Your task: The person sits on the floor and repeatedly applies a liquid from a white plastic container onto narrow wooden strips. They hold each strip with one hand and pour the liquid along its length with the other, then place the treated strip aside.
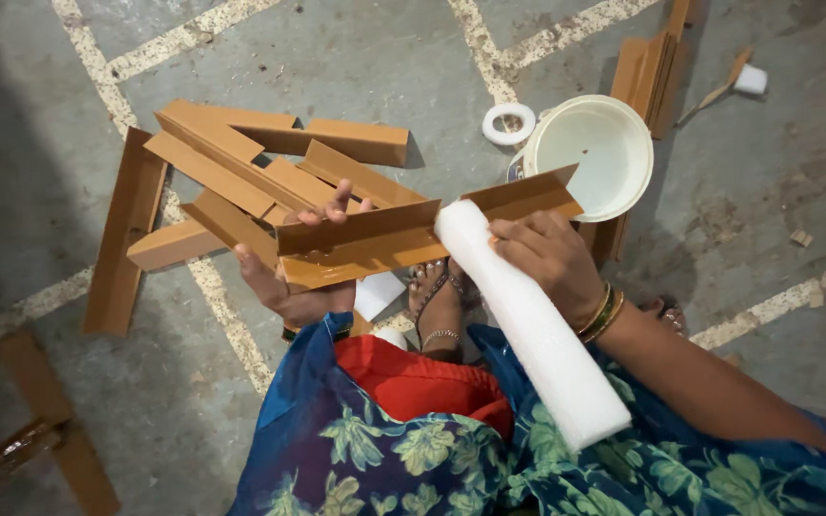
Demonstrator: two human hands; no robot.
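Note:
My left hand point(295, 277) grips the left end of a long brown cardboard angle strip point(384, 234) held level in front of me. My right hand point(552, 253) presses a white foam sheet roll point(528, 320) against the strip near its middle; the roll slants down to the right over my lap. The strip's right end reaches over a white bucket point(587, 153).
A loose pile of brown angle strips point(231, 177) lies on the grey concrete floor at left. More strips point(647, 72) stand at upper right. A white tape ring point(509, 123) lies beside the bucket. A small white cup point(749, 79) sits far right. My foot point(440, 296) shows below the strip.

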